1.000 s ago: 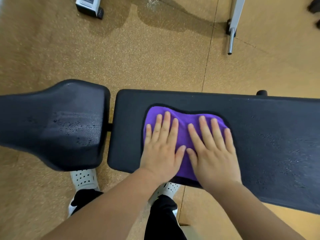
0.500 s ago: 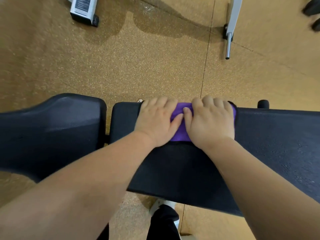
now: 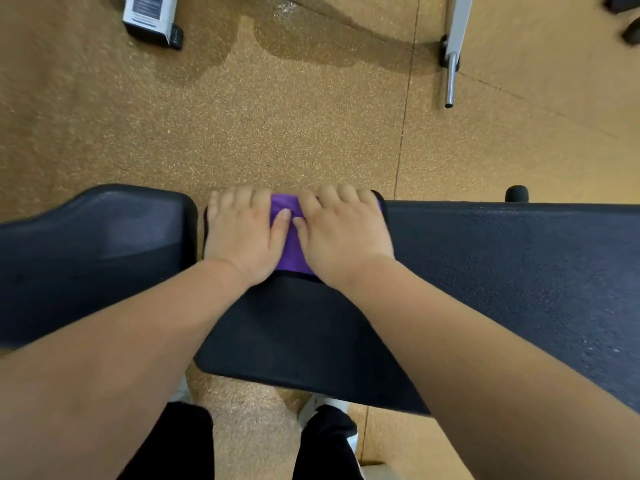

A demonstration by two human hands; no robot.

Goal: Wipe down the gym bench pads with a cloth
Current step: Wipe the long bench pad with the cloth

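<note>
A purple cloth (image 3: 290,237) lies at the far edge of the long black bench pad (image 3: 502,271), near its left end. My left hand (image 3: 242,237) and my right hand (image 3: 343,237) press down on the cloth side by side, thumbs nearly touching. The fingers of both hands bend over the pad's far edge, so the fingertips are hidden. Most of the cloth is covered by the hands. The shorter black seat pad (image 3: 93,258) sits to the left, across a narrow gap.
The floor is tan speckled rubber. A white and black box-like machine foot (image 3: 152,19) stands at the far left. A grey metal bar (image 3: 452,64) reaches down at the far right. A black knob (image 3: 516,193) sticks out behind the long pad. My legs and shoes (image 3: 325,410) are below the bench.
Both hands have pushed the cloth from the middle of the long pad to its far edge. The fingers went from flat to bent over that edge, and the hands sit slightly further left than before.
</note>
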